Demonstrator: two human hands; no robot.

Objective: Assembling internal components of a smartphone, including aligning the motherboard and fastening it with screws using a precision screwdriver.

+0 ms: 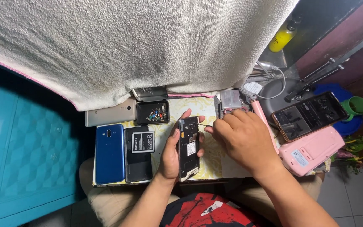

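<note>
While the left hand [171,157] was clamped around an opened black phone [188,148], the right hand [242,138] pinched a thin tool [203,125] at its upper edge.
The phone stood near the counter's [213,162] front edge; a blue phone [109,153] and a battery [142,141] crowded the left side, a pink device [311,150] the right, so little free room remained.

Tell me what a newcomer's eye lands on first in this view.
First, the opened black phone at centre, gripped by the left hand while the right hand brings a thin tool to its upper edge. Next, the big white towel hanging across the top of the view. Then the blue phone lying at the left and the pink device at the right.
</note>
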